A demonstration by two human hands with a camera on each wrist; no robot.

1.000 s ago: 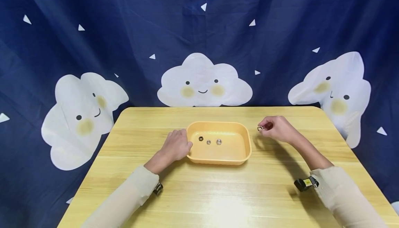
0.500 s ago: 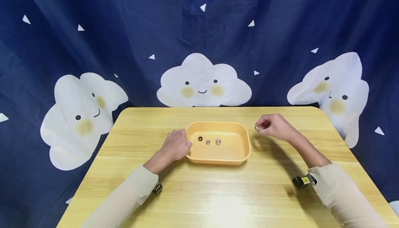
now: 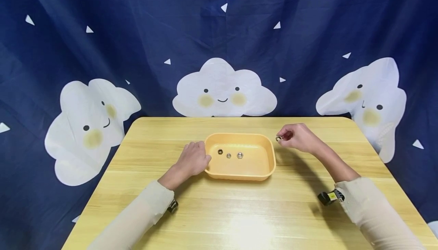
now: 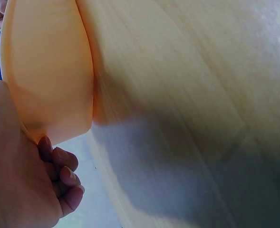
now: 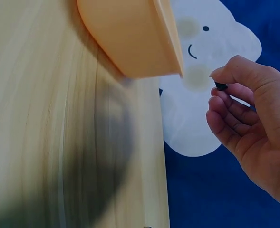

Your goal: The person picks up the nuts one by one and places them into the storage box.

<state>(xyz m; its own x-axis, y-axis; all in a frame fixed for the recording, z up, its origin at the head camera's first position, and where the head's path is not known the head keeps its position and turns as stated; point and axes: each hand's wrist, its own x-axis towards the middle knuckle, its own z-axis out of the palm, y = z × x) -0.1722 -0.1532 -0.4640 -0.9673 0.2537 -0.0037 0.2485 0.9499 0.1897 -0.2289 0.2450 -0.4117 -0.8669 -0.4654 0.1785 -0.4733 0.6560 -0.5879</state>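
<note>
A shallow orange plastic tray (image 3: pixel 256 176) sits on the wooden table. Inside it lie a dark nut (image 3: pixel 220 152), a small silver nut (image 3: pixel 229 155) and a larger silver nut (image 3: pixel 240 155). My left hand (image 3: pixel 192 159) grips the tray's left rim, thumb on the inner side; in the left wrist view its fingers (image 4: pixel 66 161) curl beside the outer wall. Just right of the tray, above the table, my right hand (image 3: pixel 299 138) pinches another nut (image 3: pixel 278 138) between thumb and fingertips. That nut looks dark in the right wrist view, partly covered by the thumb.
The wooden table (image 3: pixel 212 212) extends around the tray, its back edge close behind. A dark blue curtain (image 3: pixel 154 22) with white clouds hangs beyond it. A small black device (image 3: pixel 326 198) is strapped at the right wrist, and another (image 3: pixel 173 206) at the left.
My right hand has moved left and slightly up with the nut, closer to the tray's right rim. The left hand and the tray stay in place.
</note>
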